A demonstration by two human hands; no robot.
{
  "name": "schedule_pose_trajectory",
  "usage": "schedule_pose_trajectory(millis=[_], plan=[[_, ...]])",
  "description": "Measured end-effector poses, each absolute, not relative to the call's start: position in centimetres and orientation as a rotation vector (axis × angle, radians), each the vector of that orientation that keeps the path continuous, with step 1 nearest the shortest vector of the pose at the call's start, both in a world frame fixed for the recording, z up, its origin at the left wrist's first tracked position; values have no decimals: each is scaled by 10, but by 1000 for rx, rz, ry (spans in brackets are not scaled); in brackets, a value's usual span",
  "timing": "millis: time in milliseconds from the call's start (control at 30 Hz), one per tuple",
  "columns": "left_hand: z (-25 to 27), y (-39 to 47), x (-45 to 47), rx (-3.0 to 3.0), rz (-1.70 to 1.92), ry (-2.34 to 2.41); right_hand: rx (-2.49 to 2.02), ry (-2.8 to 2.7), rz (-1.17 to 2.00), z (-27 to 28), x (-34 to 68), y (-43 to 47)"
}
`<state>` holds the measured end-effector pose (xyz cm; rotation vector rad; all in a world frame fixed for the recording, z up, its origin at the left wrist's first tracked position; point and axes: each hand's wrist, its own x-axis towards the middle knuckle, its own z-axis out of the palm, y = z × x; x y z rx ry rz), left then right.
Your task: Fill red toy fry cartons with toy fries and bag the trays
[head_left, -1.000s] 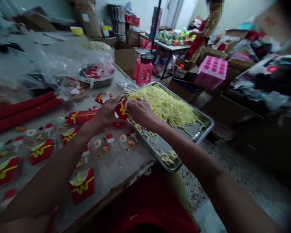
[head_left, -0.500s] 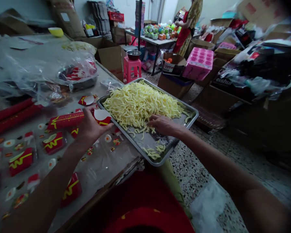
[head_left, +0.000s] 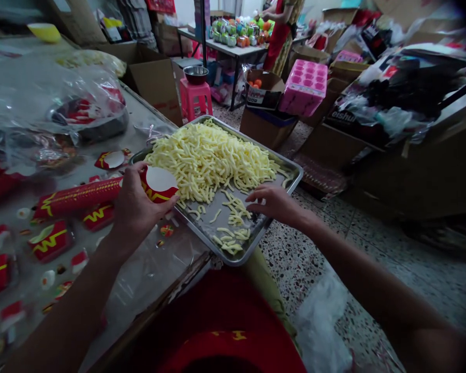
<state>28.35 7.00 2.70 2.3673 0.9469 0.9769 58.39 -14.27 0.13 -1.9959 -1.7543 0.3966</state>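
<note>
My left hand [head_left: 140, 202] is closed on the edges of a red fry carton [head_left: 159, 185] with a white inside and yellow markings. It holds the carton beside the left rim of a metal tray [head_left: 207, 243]. A big heap of pale yellow fries [head_left: 213, 160] fills the back of the tray. My right hand [head_left: 274, 204] is over the tray's right side, fingers loosely bent and apart, with nothing visible in them. Its fingertips are close to a small cluster of loose fries [head_left: 235, 210]. Another few fries [head_left: 233, 239] lie at the near corner.
Left on the table are a stack of red cartons [head_left: 77, 197], filled cartons in clear packs [head_left: 50, 241] and a plastic-covered bowl [head_left: 89, 114]. A pink stool [head_left: 196, 97] carries a metal bowl [head_left: 196, 74]. Boxes [head_left: 267, 127] crowd the floor behind; a person [head_left: 277, 41] stands at a far table.
My right hand has drawn back from the heap toward the tray's right side, leaving more loose fries on the bare metal. The left hand still holds the carton. The view has shifted.
</note>
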Motion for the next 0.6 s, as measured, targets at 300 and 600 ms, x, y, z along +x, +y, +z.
schedule_pose_trajectory(millis=[300,600], plan=[[31,59,274,2409,957,935,-2271,-1541,381,-6,568,-126],[20,51,279,2446,744,955,-2628,-1549,404,-15,561,-92]])
